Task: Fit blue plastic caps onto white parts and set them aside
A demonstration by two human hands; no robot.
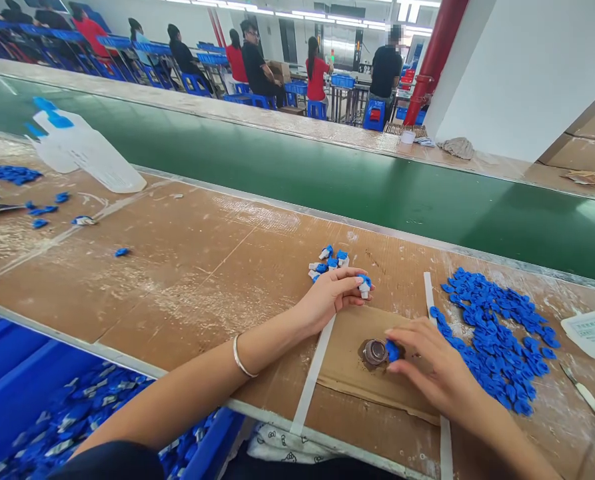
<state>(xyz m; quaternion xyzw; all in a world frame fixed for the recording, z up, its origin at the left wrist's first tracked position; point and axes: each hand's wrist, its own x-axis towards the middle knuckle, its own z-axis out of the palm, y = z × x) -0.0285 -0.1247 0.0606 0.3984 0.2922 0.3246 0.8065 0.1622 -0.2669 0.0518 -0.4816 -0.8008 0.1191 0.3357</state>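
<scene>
Centre frame, the left hand [330,297] pinches a blue-and-white part [364,285] between fingertips. Lower right, the right hand [434,370] presses a blue cap [392,350] beside a metal ring [375,351] on cardboard [347,363]. Paper sheet [593,331] at the right edge: writing unreadable.

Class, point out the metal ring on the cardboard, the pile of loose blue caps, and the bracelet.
metal ring [375,351]: head view, its rim.
pile of loose blue caps [497,340]: head view, its middle.
bracelet [240,358]: head view, band on the left wrist.
</scene>
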